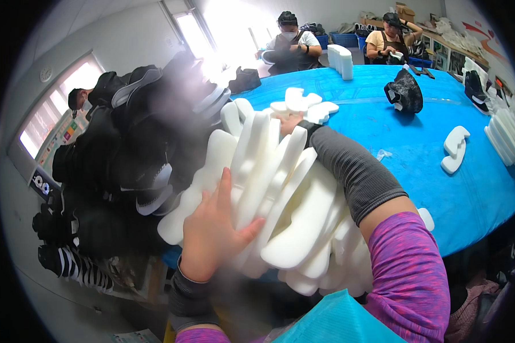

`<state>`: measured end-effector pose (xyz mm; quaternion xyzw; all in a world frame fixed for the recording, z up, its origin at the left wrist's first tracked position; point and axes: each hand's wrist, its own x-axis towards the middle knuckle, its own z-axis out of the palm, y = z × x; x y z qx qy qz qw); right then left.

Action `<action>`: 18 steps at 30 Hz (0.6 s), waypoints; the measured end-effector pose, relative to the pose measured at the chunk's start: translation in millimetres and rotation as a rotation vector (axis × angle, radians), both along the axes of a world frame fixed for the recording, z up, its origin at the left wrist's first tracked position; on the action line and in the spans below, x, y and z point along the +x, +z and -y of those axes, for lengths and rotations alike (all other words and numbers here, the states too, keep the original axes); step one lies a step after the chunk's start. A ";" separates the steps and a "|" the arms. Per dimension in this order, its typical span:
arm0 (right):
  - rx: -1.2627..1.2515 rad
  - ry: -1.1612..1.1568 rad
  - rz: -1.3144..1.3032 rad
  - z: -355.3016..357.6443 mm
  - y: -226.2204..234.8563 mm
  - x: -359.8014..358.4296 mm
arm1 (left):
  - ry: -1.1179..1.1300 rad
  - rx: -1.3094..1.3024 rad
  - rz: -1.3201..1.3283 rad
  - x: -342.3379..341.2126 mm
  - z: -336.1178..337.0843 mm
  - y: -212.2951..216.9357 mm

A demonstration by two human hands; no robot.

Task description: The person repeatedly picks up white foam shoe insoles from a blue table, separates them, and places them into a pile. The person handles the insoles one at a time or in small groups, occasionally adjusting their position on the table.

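A thick bunch of white foam pieces [303, 220], long and curved with notched edges, stands on its sides in front of me. Against the near left side of the bunch lies my left hand [209, 231], its fingers stretched and its thumb spread. My right arm reaches around the bunch on the right, and my right hand [290, 122] is at its far end. Foam hides most of the right hand's fingers. Just beyond that hand, more white foam cutouts [303, 103] lie loosely piled on the blue table cover [377, 137].
A tall heap of black shoe-like items [131, 131] rises at the left. On the table stand a foam stack [340, 62], a black fuzzy piece [405, 92], two foam pieces [455, 150] and another stack [504, 137] at the right edge. Two people sit across; another is far left.
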<state>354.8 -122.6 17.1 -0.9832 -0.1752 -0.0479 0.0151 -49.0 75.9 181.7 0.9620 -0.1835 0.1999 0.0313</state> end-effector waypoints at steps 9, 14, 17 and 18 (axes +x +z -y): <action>-0.023 0.079 0.437 20.4 20.5 -14.9 | 0.038 0.007 0.002 1.2 -0.9 -5.9; 0.139 0.115 0.568 79.3 99.2 -59.4 | 0.018 -0.014 0.035 2.1 -1.4 -8.6; 0.173 0.164 0.553 133.1 160.4 -93.4 | 0.039 0.004 0.028 2.5 1.0 -10.4; 0.221 0.142 0.589 149.6 174.3 -108.6 | 0.034 0.006 0.054 1.7 2.1 -10.7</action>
